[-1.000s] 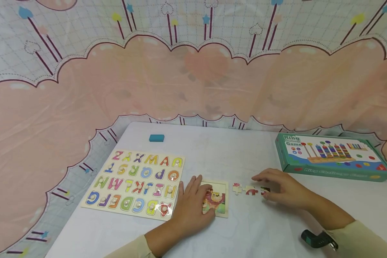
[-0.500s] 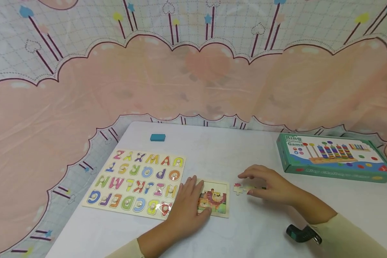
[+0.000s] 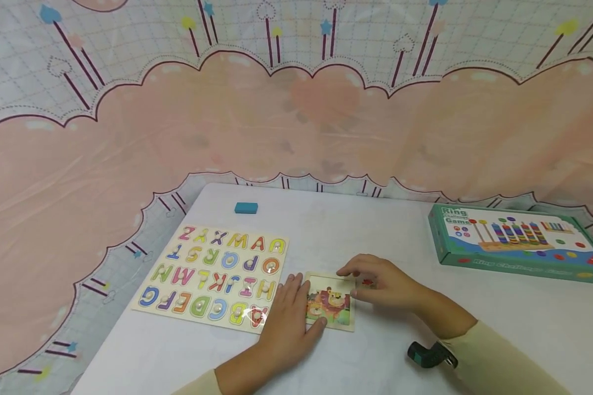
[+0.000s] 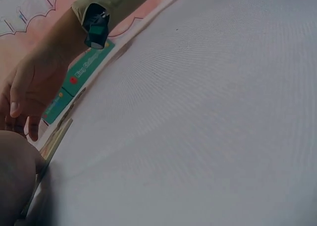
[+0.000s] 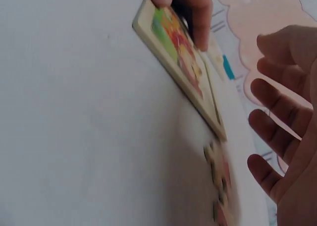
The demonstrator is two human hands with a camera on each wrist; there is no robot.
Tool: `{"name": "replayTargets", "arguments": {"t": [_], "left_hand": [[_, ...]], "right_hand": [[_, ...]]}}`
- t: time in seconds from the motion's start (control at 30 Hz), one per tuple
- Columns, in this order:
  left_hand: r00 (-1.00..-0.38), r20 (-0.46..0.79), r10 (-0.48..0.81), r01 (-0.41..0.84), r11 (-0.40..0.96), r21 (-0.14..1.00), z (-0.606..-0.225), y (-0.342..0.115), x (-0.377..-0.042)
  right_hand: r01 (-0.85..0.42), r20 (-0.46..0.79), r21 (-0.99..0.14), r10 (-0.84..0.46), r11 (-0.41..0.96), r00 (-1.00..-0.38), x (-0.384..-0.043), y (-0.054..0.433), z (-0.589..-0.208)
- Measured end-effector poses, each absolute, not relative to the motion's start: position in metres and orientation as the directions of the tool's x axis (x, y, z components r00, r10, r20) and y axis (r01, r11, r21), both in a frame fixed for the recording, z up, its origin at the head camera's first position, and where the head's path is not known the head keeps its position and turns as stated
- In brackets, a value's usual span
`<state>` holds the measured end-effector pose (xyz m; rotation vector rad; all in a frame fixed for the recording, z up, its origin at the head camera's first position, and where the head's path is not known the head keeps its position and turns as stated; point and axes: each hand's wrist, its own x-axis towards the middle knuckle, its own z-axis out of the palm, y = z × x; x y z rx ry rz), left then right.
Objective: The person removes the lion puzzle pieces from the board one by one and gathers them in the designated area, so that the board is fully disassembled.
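My white desk (image 3: 168, 345) carries everything, and the work on it looks more than half done to me. The alphabet board (image 3: 210, 271) lies on my left with its letters seated, and the Ring Challenge Game box (image 3: 519, 241) sits far off to my right; neither seems part of this job. My left hand (image 3: 287, 320) lies over the left side of the puzzle tray, fingers straight and thumb on its near edge, apparently steadying it. My right hand (image 3: 384, 282) hovers just beside the tray's right side, fingers loosely bent and spread, holding nothing. The puzzle tray (image 3: 321, 281) lies flat on the desk between my hands. Its lion picture (image 3: 333, 300) is in place across the lower part, while a pale strip along the far side is bare. A blue block (image 3: 246, 208) lies beyond the board, untouched. Smallest are the loose pieces (image 5: 218, 171), off the tray's right side, partly under my right hand; I cannot count them, but I judge that fitting them is what remains.
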<state>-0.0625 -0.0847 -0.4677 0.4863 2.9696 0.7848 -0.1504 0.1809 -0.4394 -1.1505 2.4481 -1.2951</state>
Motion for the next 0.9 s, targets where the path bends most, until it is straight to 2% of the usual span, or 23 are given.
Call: {"name": "replayTargets", "arguments": {"t": [0.17, 0.37, 0.53, 0.7, 0.9], "left_hand": [[-0.956, 0.08, 0.283, 0.284, 0.82, 0.496, -0.468, -0.082, -0.064], [-0.956, 0.117, 0.27, 0.293, 0.832, 0.471, -0.469, -0.08, -0.065], [-0.958, 0.099, 0.27, 0.284, 0.836, 0.47, -0.467, -0.079, -0.064], [-0.96, 0.094, 0.265, 0.278, 0.839, 0.467, -0.468, -0.077, -0.063], [-0.962, 0.094, 0.256, 0.27, 0.845, 0.462, -0.47, -0.077, -0.063]], "right_hand": [[-0.612, 0.231, -0.708, -0.703, 0.354, -0.673, -0.153, 0.16, -0.443], [-0.583, 0.12, -0.663, -0.701, 0.47, -0.703, -0.153, 0.139, -0.446], [-0.591, 0.056, -0.586, -0.701, 0.554, -0.711, -0.151, 0.129, -0.446], [-0.624, 0.043, -0.523, -0.714, 0.58, -0.699, -0.15, 0.123, -0.446], [-0.625, 0.025, -0.513, -0.718, 0.588, -0.696, -0.15, 0.121, -0.444]]}}
